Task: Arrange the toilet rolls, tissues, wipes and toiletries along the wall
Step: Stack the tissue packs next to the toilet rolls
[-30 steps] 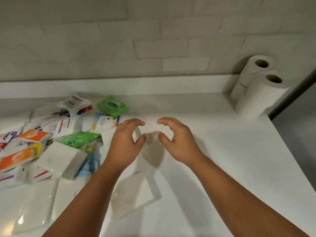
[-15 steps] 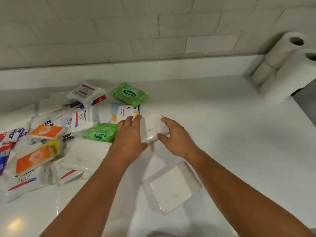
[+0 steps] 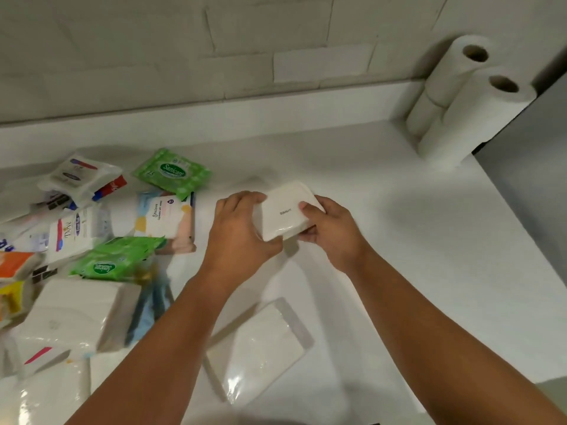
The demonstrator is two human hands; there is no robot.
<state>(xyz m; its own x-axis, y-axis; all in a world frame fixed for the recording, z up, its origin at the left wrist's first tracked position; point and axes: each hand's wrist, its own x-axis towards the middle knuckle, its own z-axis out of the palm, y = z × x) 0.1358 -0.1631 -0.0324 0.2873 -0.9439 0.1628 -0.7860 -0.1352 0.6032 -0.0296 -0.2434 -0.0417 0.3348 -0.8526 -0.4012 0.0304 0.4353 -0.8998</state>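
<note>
Soft, dim light; left side blurred, edges warped.

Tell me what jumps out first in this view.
At centre, the left hand and right hand grip a white pack between them. A jumble of packs, green wipes at its far edge, fills the left; toilet rolls stand stacked in the far right corner against the wall.

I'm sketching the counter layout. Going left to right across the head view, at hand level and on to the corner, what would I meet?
Dove pack → pastel wipes pack → left hand → white pack, gripped by both hands → right hand → toilet rolls in the corner.
</note>
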